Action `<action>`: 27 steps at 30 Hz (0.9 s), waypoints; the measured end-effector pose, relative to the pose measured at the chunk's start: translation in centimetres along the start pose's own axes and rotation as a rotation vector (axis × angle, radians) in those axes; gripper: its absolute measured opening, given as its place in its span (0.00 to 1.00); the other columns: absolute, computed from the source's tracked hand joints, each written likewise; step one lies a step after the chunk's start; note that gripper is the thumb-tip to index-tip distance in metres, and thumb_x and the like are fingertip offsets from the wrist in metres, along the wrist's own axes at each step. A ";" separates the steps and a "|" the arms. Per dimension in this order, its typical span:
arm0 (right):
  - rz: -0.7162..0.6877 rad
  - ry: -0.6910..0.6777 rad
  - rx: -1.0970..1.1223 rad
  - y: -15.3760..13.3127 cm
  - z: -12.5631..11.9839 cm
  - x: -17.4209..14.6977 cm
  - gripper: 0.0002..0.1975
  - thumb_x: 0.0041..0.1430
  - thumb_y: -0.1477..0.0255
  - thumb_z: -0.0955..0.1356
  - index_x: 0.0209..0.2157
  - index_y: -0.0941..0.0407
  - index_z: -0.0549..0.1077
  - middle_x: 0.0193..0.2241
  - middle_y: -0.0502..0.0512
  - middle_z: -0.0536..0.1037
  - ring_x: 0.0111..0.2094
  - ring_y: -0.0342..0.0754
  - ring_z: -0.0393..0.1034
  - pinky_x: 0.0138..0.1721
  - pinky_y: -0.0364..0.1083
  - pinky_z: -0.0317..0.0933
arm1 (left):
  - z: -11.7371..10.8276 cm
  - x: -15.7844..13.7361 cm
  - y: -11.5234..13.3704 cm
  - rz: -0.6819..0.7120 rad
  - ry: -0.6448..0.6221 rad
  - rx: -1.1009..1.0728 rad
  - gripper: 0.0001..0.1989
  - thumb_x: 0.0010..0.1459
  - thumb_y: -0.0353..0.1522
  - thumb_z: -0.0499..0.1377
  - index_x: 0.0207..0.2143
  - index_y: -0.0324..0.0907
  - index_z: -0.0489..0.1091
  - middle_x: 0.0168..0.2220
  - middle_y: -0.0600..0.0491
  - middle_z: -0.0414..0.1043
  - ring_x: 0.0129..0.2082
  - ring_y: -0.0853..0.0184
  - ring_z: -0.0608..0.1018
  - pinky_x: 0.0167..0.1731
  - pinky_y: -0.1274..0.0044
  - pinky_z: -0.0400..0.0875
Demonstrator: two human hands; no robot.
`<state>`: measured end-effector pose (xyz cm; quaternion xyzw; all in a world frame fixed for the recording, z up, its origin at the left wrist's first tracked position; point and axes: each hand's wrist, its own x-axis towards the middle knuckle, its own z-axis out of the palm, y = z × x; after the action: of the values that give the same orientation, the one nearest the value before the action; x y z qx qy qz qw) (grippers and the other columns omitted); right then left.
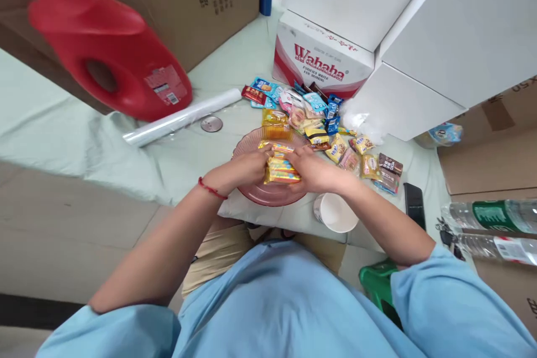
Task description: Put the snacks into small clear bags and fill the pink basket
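Note:
Several yellow snack packets (282, 170) lie side by side over a pinkish plate (268, 199). My left hand (253, 166) presses against their left side, its fingers closed on them. From the right, my right hand (312, 169) wraps its fingers round the same packets. Just behind the plate is a heap of mixed wrapped snacks (296, 114), with an orange-yellow packet (277, 132) at the plate's far rim. A white paper bowl (337, 213) stands by my right forearm. The undersides of the packets are hidden.
A clear plastic roll (184, 117) and a round metal disc (211, 123) lie left of the plate, near a big red jug (121, 56). A Wahaba-type white carton (323, 59) stands behind. A black phone (414, 204) and plastic bottles (495, 215) are at the right.

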<state>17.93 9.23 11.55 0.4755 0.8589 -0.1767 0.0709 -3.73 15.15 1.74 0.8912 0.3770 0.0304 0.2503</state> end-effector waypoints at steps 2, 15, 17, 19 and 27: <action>0.023 -0.063 -0.096 -1.2 1.4 2.0 0.36 0.57 0.62 0.78 0.62 0.63 0.69 0.56 0.70 0.73 0.58 0.66 0.66 0.58 0.59 0.63 | -0.6 -0.3 -0.3 -0.008 -0.069 -0.014 0.33 0.63 0.33 0.59 0.70 0.39 0.63 0.73 0.42 0.62 0.68 0.56 0.72 0.63 0.69 0.71; 0.030 0.023 -0.046 -2.7 5.5 3.1 0.41 0.63 0.54 0.75 0.67 0.67 0.65 0.63 0.74 0.69 0.63 0.67 0.61 0.62 0.62 0.61 | 0.8 -1.8 2.0 -0.054 -0.010 0.092 0.31 0.64 0.29 0.54 0.69 0.36 0.64 0.75 0.38 0.56 0.70 0.51 0.69 0.64 0.61 0.68; -0.012 0.041 -0.020 -2.1 4.6 2.4 0.36 0.64 0.57 0.75 0.64 0.64 0.69 0.62 0.71 0.71 0.62 0.65 0.64 0.63 0.60 0.61 | 1.0 -1.9 2.4 -0.080 -0.002 0.120 0.28 0.64 0.29 0.55 0.67 0.40 0.67 0.75 0.41 0.57 0.67 0.51 0.73 0.61 0.63 0.71; -0.036 0.026 -0.016 -1.6 3.5 1.6 0.25 0.66 0.63 0.74 0.60 0.61 0.74 0.58 0.68 0.75 0.57 0.61 0.70 0.59 0.55 0.64 | 0.9 -2.0 2.6 -0.118 0.003 0.138 0.25 0.66 0.29 0.55 0.64 0.46 0.72 0.75 0.47 0.59 0.62 0.53 0.77 0.55 0.65 0.75; 0.095 -0.131 -0.084 -2.2 3.2 2.3 0.16 0.73 0.74 0.64 0.56 0.60 0.78 0.45 0.65 0.85 0.43 0.54 0.80 0.42 0.47 0.67 | -0.3 -2.4 4.3 -0.052 0.129 0.164 0.21 0.68 0.30 0.50 0.57 0.40 0.76 0.68 0.44 0.70 0.63 0.54 0.76 0.59 0.65 0.74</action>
<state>14.72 8.78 8.48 0.4998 0.8355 -0.1676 0.1553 -2.74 11.06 4.30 0.8949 0.4165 0.0500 0.1524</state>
